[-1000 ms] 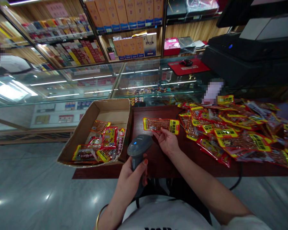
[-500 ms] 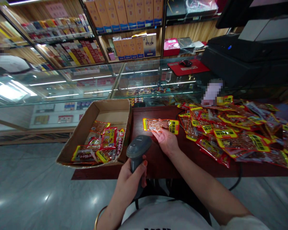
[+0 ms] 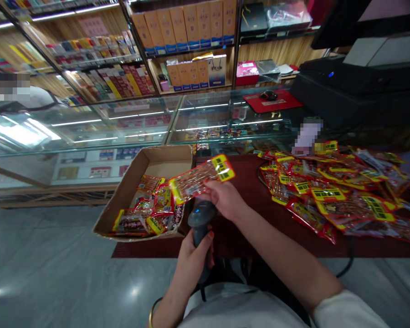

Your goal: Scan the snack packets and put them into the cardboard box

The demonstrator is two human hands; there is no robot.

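wood-grain shelves lined with tall cardboard cartons stand behind a glass display case, whose smooth panes catch long strips of light; the floor is glossy and grey. in front of the glass is a dark reddish-brown surface with a faint sheen.

the two hands are apart, each closed on its own thing. the left hand, below a thin gold-coloured bangle, is wrapped round the handle of a grey barcode scanner, its rounded plastic head tipped upward. the right hand pinches the lower edge of a flat snack packet, shiny plastic with yellow ends, red edging and a clear middle showing ridged brown strips. this packet slants in the air just above the scanner head, its left end by the rim of an open corrugated cardboard box.

inside that box lie more glossy wrapped snacks, loosely jumbled. to the right spreads a crinkled heap of similar packets, overlapping at odd angles.
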